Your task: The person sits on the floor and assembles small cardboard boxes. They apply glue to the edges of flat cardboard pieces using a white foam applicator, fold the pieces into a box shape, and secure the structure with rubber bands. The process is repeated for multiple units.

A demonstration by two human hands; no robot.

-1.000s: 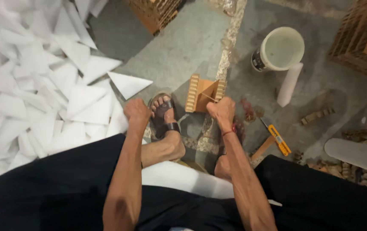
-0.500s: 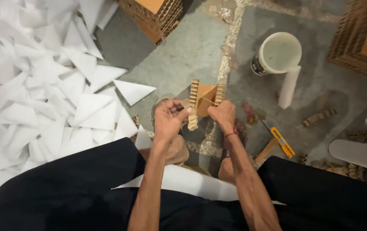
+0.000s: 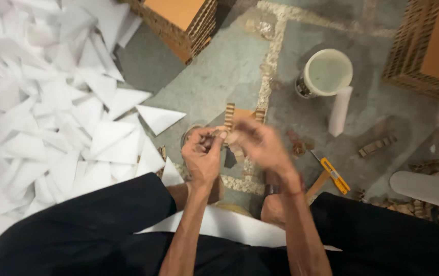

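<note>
Lap: my black trousers (image 3: 86, 230) fill the bottom of the frame, with a white sheet (image 3: 240, 227) lying across them.
Left hand (image 3: 202, 156): at frame centre, fingers curled in, thumb and forefinger pinching the near end of the small cardboard piece (image 3: 240, 120).
Right hand (image 3: 263, 145): just right of it and blurred; it touches the same cardboard piece from the right, but I cannot tell how tightly its fingers close.
Cardboard piece: a small corrugated tan block with ribbed edges, held up between my two hands above the floor (image 3: 219, 76), just above my fingertips in the frame.
Feet: my sandalled foot (image 3: 199, 138) shows under the left hand, mostly hidden.
Right of the hands: a yellow utility knife (image 3: 334, 176) lies on the floor, near my right wrist.
Left: a pile of white paper triangles (image 3: 51, 112) covers the left side of the frame.
Farther, upper right: a white bucket (image 3: 327, 74) with a white roll (image 3: 340, 111) leaning just below it.
Top edge: a stack of corrugated cardboard (image 3: 181, 20) at upper centre, another stack (image 3: 431, 48) at far upper right.
</note>
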